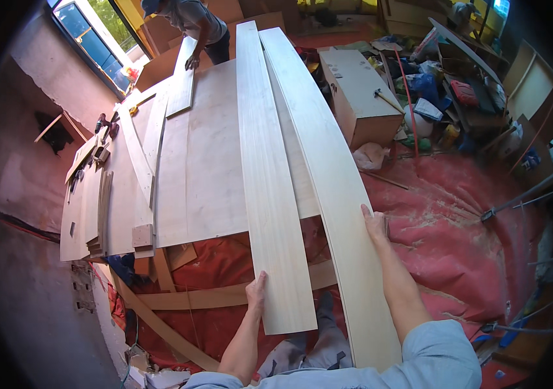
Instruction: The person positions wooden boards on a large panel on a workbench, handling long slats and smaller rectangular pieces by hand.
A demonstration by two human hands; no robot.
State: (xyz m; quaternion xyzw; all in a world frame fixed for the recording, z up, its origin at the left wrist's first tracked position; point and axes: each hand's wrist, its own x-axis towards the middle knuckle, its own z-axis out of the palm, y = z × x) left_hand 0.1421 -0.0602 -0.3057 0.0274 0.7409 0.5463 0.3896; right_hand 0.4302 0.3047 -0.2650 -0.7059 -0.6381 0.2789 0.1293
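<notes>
Two long pale wooden boards reach from the far side of the worktable (215, 194) toward me, overhanging its near edge. My left hand (256, 292) is closed on the outer edge of the left board (268, 194), near its close end. On the right, my right hand (375, 225) grips the outer edge of the right board (335, 168). Fingers of both hands are partly hidden beneath the boards. A narrow gap between the boards widens toward me.
Across the table a person (192, 26) has a hand on a shorter board (181, 87). Strips, a drill (102, 123) and stacked thin boards (99, 214) lie at left. A white cabinet (362, 84) bearing a hammer (388, 99) stands right, beside piled clutter. Red sheeting (445, 214) covers the floor.
</notes>
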